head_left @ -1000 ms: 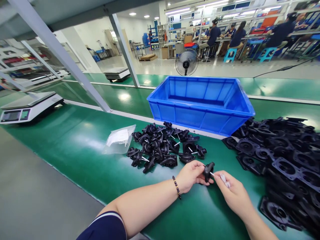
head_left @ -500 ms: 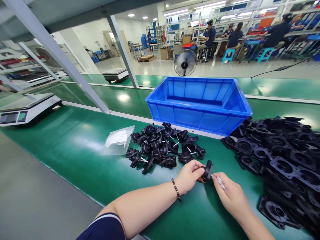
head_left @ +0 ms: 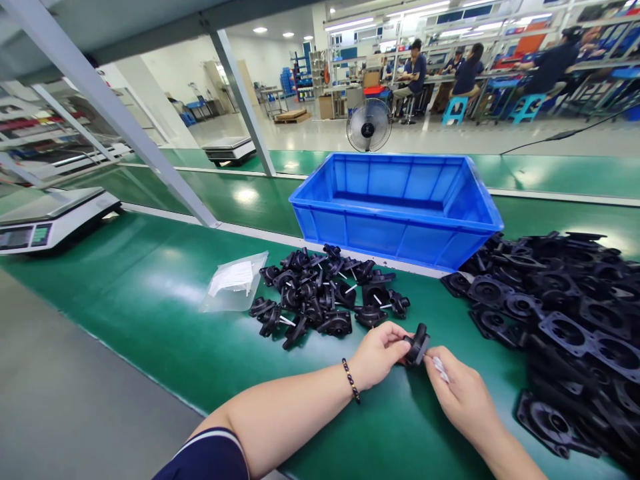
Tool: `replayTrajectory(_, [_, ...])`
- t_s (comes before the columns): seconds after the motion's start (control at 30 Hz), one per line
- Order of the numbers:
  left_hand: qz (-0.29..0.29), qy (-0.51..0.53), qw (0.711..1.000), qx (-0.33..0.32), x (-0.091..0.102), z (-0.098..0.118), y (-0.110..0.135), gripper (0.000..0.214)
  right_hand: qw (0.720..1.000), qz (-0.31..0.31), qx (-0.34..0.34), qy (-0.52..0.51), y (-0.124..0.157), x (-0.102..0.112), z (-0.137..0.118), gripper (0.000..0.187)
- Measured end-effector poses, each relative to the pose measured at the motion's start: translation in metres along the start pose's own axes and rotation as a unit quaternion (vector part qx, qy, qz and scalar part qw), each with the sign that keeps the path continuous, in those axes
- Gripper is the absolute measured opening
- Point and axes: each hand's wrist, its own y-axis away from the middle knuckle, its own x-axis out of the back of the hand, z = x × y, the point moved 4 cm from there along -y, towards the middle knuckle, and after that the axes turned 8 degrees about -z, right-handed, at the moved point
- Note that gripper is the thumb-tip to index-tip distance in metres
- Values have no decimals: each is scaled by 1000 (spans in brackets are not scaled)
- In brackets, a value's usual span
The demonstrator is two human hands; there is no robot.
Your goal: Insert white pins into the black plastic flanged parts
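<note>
My left hand (head_left: 383, 357) is closed on a small black plastic part (head_left: 417, 345), holding it tilted above the green bench. Close on its right is my right hand (head_left: 460, 383), with thumb and fingers pinched around several thin white pins (head_left: 441, 369). The right fingertips meet the near side of the black part; whether a pin sits in it there is hidden. Beyond my left hand lies a heap of similar black parts (head_left: 310, 293), some with white pins sticking out.
A blue bin (head_left: 395, 230) stands behind the heap. To the right is a large pile of black flanged plates (head_left: 565, 320). A clear bag of white pins (head_left: 235, 281) lies left of the heap. A scale (head_left: 60, 213) is at far left; a fan (head_left: 369, 127) stands behind.
The black part has turned slightly in my left hand. My right fingertips have closed up to it, and the white pin seen between them before is now hidden.
</note>
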Motion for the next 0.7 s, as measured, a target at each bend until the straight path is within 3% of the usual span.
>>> replayTrajectory(0.2, [-46, -25, 998, -33, -1, 0, 1, 57, 1000, 1, -11, -15, 1, -1, -4, 22])
replayTrajectory(0.33, [-82, -110, 986, -93, -3, 2, 7, 55, 999, 16, -39, -32, 0, 1, -9, 24])
replayTrajectory(0.43, [-74, -183, 971, -137, -4, 7, 13, 52, 998, -8, -17, -61, -2, 1, -8, 25])
replayTrajectory(0.53, [-37, -274, 933, -229, -4, 19, 20, 52, 995, -10, -27, -96, -3, 2, -1, 28])
replayTrajectory(0.63, [17, -342, 881, -325, -4, 29, 28, 55, 979, 63, -140, -136, -1, 7, 14, 34])
replayTrajectory(0.7, [24, -369, 851, -374, -4, 32, 31, 55, 949, 121, -210, -200, 2, 8, 24, 38])
